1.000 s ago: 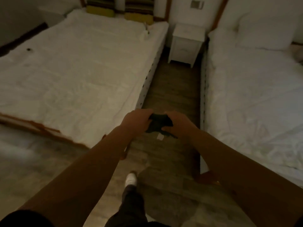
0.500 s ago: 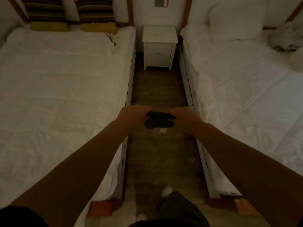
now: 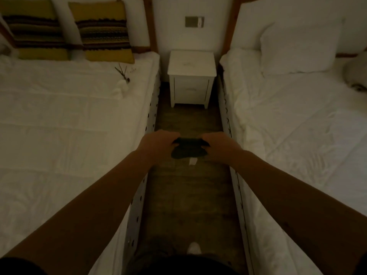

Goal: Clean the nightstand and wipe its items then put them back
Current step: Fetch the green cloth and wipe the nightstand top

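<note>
The room was dim, a wood floor running as a narrow aisle between two white beds. From my remote seat I judged the step as the approach, no wiping begun. Nearest me, both arms reached forward. My left hand and right hand each pinched an end of a dark cloth, stretched crosswise from nine to three o'clock, a small white tag hanging beneath. Straight ahead at twelve o'clock, well apart from the hands, stood the nightstand, its top bare so far as I could tell. Neither hand was nearer; both sat level. A small item lay on the left bed at about eleven o'clock.
</note>
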`<action>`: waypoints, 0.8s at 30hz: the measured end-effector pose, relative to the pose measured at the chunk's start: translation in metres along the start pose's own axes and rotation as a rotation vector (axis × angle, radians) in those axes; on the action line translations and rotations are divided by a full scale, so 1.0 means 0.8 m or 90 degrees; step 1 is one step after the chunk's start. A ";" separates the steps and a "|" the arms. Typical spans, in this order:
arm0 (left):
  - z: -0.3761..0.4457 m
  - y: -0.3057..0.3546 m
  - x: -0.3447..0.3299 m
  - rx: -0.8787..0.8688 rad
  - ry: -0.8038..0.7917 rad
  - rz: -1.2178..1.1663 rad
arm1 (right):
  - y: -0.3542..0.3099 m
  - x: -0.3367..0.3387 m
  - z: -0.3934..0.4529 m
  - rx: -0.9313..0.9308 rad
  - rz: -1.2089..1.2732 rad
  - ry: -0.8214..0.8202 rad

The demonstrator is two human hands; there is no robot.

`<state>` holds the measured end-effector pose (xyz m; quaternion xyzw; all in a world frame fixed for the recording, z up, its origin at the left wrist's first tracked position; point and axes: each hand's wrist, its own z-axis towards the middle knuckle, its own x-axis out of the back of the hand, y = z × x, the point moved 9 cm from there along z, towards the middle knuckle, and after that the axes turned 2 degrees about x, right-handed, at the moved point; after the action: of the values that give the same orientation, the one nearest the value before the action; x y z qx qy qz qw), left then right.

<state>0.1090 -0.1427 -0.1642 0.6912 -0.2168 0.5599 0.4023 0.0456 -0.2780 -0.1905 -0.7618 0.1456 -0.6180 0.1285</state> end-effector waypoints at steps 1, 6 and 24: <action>0.027 -0.010 0.008 0.003 -0.001 -0.004 | 0.012 0.015 0.026 0.002 -0.001 -0.001; 0.161 -0.077 0.031 0.011 -0.009 0.001 | 0.061 0.061 0.160 0.004 -0.026 -0.036; 0.647 -0.350 0.106 0.044 -0.022 -0.111 | 0.239 0.228 0.653 -0.016 -0.016 0.009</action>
<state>0.6530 -0.3801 -0.1969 0.7302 -0.1432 0.5179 0.4219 0.5807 -0.5159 -0.2034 -0.7608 0.1449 -0.6230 0.1098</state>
